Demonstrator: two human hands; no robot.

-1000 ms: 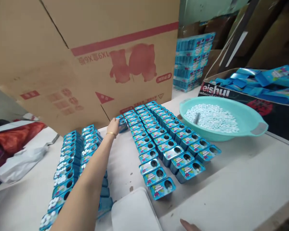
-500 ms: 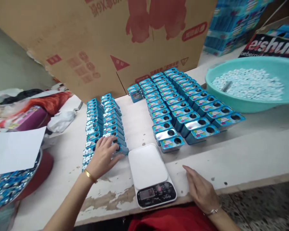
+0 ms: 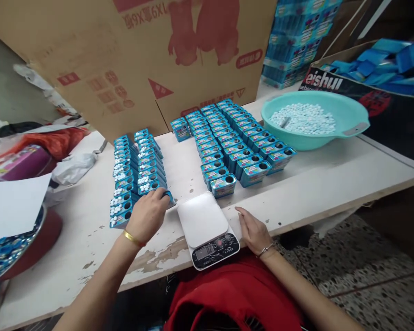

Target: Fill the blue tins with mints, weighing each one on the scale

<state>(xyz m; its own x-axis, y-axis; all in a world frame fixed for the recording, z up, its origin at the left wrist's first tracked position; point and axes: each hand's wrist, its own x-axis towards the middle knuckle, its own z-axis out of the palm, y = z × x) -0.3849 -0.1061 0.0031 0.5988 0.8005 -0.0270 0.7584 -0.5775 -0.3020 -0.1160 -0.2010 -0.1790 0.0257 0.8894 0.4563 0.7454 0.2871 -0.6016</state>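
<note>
My left hand [image 3: 147, 215] curls over the near end of a row of small blue candy tins, its fingers on the front tin [image 3: 170, 199]. White round candies lie on top of many tins in the two left rows [image 3: 120, 202]. Just right of that hand lies a white kitchen scale [image 3: 202, 220] with a bare platform and a lit display. My right hand [image 3: 255, 231] rests at the table edge beside the scale, fingers stretched out and holding nothing. Beyond it stand several rows of blue tins [image 3: 224, 138] with dark round holes in their tops.
A turquoise basin [image 3: 313, 141] of white candies, with a scoop in it, stands at the right. Behind are a large cardboard box [image 3: 100, 46], stacked blue packs [image 3: 290, 46] and a carton of blue tins [image 3: 376, 119]. A red tub [image 3: 48, 232] under white paper [image 3: 14, 207] sits left.
My left hand has closed its fingers over the front tin of the row. My right hand stays beside the scale. The view has shifted to the right, showing more of the carton.
</note>
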